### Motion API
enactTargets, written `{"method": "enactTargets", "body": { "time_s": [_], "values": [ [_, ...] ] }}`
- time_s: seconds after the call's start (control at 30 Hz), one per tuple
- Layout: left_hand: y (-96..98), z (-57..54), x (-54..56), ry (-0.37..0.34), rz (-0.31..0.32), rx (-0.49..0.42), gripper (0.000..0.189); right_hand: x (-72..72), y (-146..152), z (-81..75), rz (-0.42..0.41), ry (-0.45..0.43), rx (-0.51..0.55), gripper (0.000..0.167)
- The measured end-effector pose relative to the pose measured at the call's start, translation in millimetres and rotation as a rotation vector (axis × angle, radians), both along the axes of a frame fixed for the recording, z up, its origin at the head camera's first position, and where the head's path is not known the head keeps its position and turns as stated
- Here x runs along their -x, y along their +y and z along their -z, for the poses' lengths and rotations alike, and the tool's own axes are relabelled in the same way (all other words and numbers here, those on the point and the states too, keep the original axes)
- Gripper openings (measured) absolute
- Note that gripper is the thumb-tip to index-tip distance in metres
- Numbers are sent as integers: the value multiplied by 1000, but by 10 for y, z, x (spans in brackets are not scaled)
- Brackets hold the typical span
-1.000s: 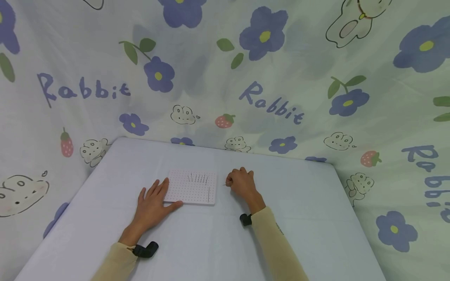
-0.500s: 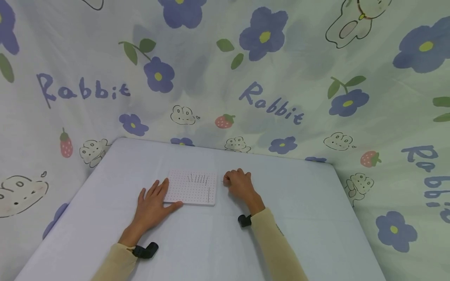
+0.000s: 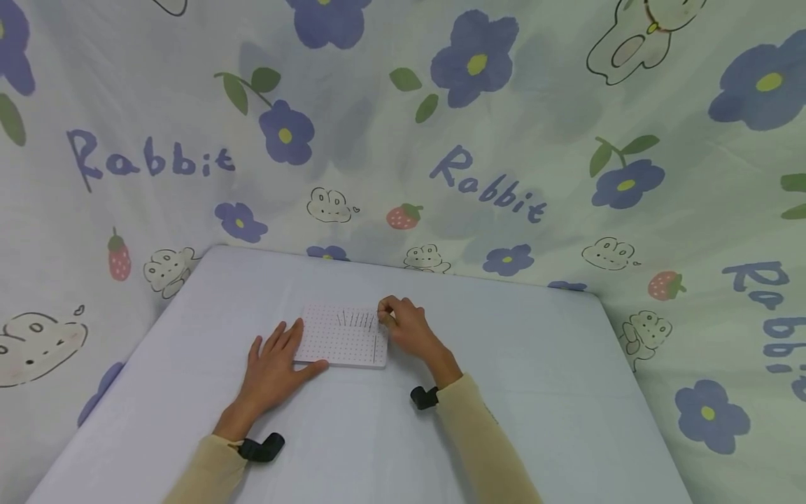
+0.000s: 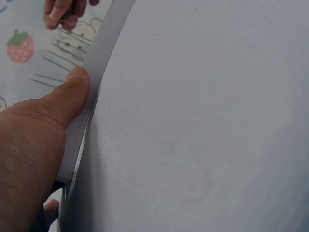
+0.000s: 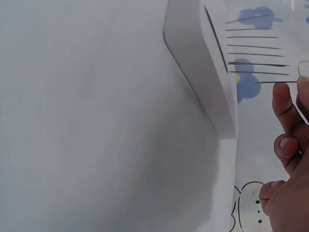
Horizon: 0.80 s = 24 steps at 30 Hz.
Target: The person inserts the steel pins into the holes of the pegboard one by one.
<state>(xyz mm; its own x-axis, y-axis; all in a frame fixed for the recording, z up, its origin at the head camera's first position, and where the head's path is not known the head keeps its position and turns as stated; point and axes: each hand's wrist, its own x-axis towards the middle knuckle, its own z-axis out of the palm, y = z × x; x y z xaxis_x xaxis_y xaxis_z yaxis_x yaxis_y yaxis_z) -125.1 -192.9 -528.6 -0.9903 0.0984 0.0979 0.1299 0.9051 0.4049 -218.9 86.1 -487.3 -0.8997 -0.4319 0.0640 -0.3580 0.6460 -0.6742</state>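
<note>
A white board (image 3: 321, 348) with a grid of small holes lies on the table. Several thin dark needle-like pins (image 3: 355, 320) stand in a row toward its far right, and another pin (image 5: 216, 38) lies flat along its right side. My left hand (image 3: 269, 378) rests spread at the board's left end, its thumb (image 4: 75, 89) on the near edge. Over the far right corner, my right hand (image 3: 408, 327) pinches one thin pin (image 5: 266, 82) between thumb and forefinger, beside the end of the row. The pin's lower end points toward the board.
A white cloth covers the table (image 3: 352, 434). Behind it hangs a curtain (image 3: 365, 147) printed with flowers, rabbits and strawberries. Each wrist wears a small black camera (image 3: 261, 448), just past the beige sleeves.
My right hand has moved left with the pin, from beside the board to above its far right corner. The left hand and the board have stayed in place.
</note>
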Motion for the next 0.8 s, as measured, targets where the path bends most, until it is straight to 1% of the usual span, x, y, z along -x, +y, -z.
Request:
{"method": "enactTargets", "body": {
  "time_s": [0.1,0.27,0.4,0.7,0.8],
  "values": [
    [3,1,-1,-2,-1,3,110,-20,-31,27,-3,21,-21,11],
    [10,-8,-7,-10,-1,2,110,-38,-56,84,17,49,-79,10],
    [11,-17,-8,-3,-1,2,109,-48,-63,104,24,53,-86,10],
    [8,-2,3,-1,0,7,109,-80,-37,137,2,63,-134,9],
    [9,-3,4,-1,-1,6,109,-83,-33,140,-1,65,-135,8]
  ]
}}
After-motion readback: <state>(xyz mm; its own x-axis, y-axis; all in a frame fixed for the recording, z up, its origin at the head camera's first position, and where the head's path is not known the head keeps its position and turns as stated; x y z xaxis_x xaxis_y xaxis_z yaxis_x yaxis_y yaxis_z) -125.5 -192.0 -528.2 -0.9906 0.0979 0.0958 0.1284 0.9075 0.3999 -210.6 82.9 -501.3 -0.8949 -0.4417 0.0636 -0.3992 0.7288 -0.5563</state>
